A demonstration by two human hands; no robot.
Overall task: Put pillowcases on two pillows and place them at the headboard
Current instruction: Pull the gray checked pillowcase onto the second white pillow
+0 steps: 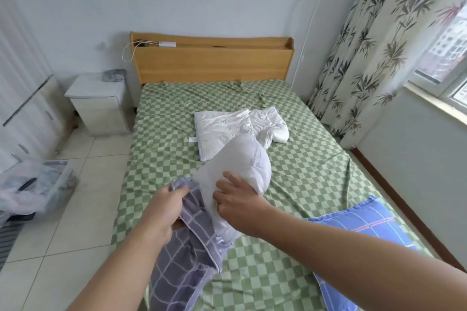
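Note:
A white pillow is held above the green checked bed, its near end tucked into a purple-grey checked pillowcase. My left hand grips the pillowcase's open edge. My right hand presses and grips the pillow's side, fingers spread over it. A second white pillow lies crumpled in the middle of the bed. A blue checked pillowcase lies flat at the bed's near right. The wooden headboard stands at the far end.
A white nightstand stands left of the bed. Clear plastic bags with items sit on the tiled floor at left. Leaf-print curtains and a window are on the right. A white cable hangs from the headboard shelf.

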